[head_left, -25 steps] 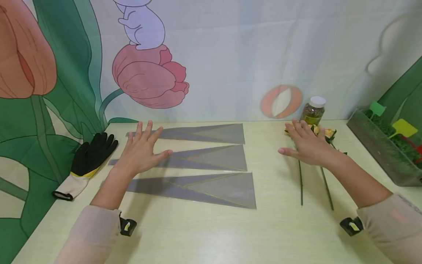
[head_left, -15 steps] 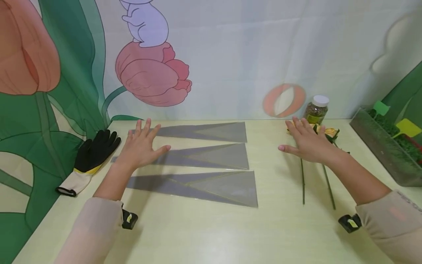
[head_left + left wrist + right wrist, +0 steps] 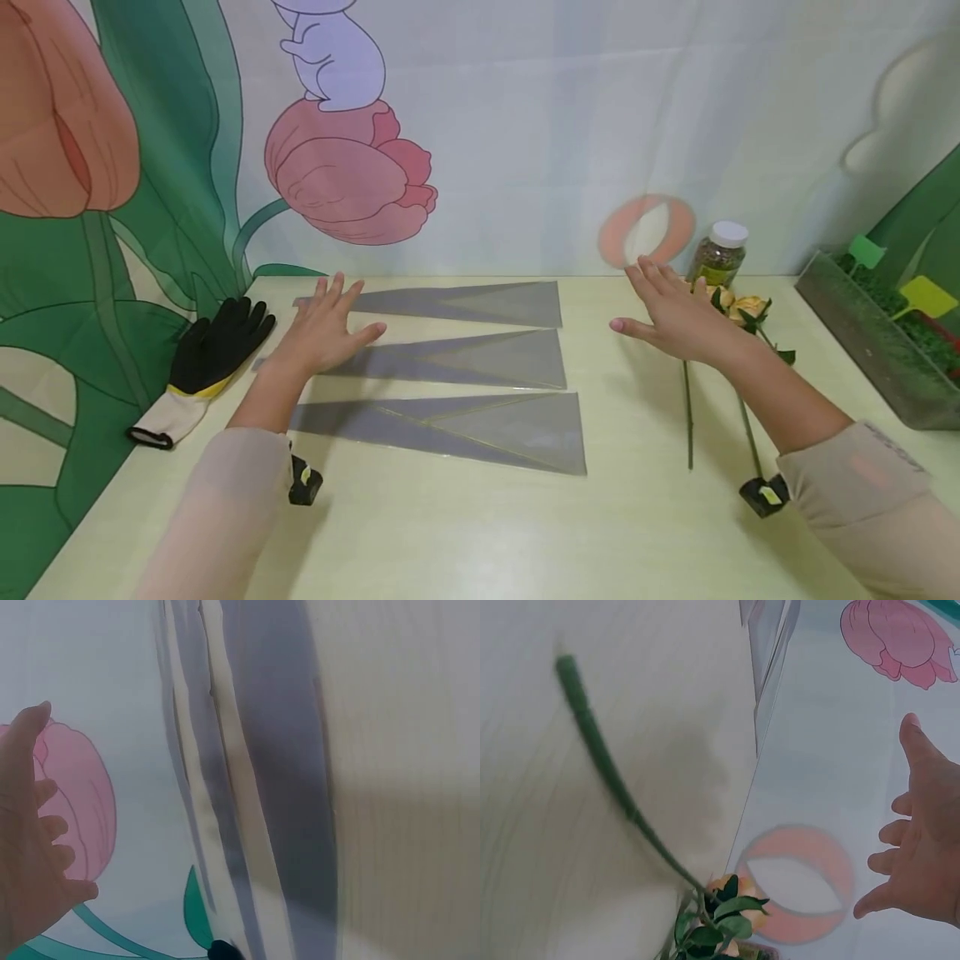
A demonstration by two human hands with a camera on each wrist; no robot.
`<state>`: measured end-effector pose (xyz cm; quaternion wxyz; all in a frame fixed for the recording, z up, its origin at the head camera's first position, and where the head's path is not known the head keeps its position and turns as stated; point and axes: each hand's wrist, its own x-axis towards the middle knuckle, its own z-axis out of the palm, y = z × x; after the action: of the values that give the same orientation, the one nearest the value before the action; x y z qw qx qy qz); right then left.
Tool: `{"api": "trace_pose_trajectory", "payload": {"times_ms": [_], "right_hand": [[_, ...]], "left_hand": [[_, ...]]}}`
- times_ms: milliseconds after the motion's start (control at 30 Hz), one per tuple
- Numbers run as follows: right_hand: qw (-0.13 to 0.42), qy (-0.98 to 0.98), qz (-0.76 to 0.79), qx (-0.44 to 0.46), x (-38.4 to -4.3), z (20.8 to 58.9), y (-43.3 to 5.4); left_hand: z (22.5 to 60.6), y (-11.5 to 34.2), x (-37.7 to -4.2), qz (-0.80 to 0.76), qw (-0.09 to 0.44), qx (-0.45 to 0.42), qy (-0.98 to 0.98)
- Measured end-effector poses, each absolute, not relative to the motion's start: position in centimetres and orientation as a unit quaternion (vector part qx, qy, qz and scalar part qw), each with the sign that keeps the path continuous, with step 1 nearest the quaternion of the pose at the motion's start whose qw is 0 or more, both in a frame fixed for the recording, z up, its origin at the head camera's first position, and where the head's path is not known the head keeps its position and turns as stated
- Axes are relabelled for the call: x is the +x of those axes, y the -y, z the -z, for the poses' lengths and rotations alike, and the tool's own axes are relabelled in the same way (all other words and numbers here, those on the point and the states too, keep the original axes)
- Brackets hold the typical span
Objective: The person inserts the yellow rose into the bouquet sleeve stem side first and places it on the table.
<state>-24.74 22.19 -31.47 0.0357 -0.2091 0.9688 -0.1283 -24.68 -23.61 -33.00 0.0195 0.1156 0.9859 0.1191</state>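
Shifted slightly left, my right hand [image 3: 675, 315] spread and empty near the yellow flowers [image 3: 748, 310] on the table [image 3: 480, 533], my left hand [image 3: 322, 329] spread, holding nothing, raised over grey sheets [image 3: 510, 360].

- Lit softly and fairly brightly in the head view, with pale glare on the near part of the surface [image 3: 480, 533].
- Shadowed faintly, with blurred edges, beside both sleeves [image 3: 217, 500].
- Glinting thinly along edges of the gray sheets [image 3: 517, 429].
- Dimmer in both wrist views, with a broad shadow across the surface in the left.
- Blurred along the green stem [image 3: 604, 761] in the right.
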Motion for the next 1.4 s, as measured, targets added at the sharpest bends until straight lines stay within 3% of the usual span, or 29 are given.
{"api": "trace_pose_trajectory", "payload": {"times_ms": [667, 1400], "right_hand": [[-0.001, -0.956, 0.213, -0.201, -30.8, 34.2, -17.7], [0.021, -0.963, 0.187, -0.195, -31.8, 35.6, -12.0]], "left_hand": [[36.0, 20.0, -30.8, -0.147, 0.044, 0.081, -0.985], [38.5, 18.1, -32.6, -0.137, 0.083, 0.055, -0.985]]}}
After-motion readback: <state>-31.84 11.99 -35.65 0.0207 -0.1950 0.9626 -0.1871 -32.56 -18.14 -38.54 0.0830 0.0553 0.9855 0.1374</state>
